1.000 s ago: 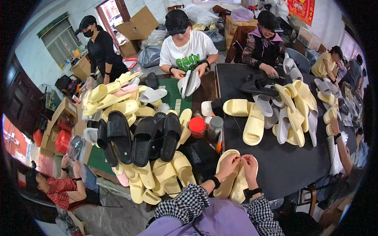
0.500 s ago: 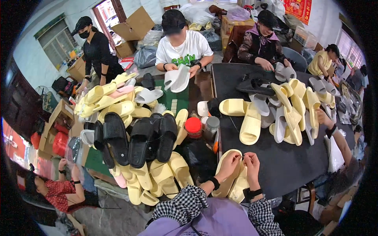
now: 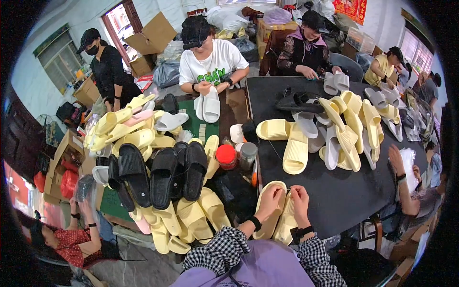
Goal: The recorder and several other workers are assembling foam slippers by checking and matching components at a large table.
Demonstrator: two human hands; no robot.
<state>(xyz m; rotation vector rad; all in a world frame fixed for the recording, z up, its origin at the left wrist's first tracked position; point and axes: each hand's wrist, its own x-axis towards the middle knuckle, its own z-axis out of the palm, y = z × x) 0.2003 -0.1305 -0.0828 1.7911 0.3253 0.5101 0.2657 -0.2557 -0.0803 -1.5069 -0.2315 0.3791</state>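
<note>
Close in front of me, at the black table's near edge, a pair of pale yellow slippers lies side by side, soles up or tilted, which I cannot tell: a left slipper (image 3: 268,225) and a right slipper (image 3: 285,224). Over their far ends both my hands are pinched. My left hand (image 3: 270,200) is above the left slipper, fingertips pressed together. Beside it, a short gap away, my right hand (image 3: 300,202) pinches above the right slipper's outer edge. Anything between the fingertips is too small to make out.
Black slippers (image 3: 164,179) lie on a yellow slipper pile to my left. A red-lidded jar (image 3: 226,155) and a grey-lidded jar (image 3: 247,156) stand ahead. More yellow slippers (image 3: 296,155) and grey ones sit on the black table (image 3: 330,201). Co-workers surround the tables.
My hands stay pinched over the pair, slightly apart. Across the table, a person lowers a white slipper pair. At right, another person's hand has left the slipper pile and is near white sheets.
</note>
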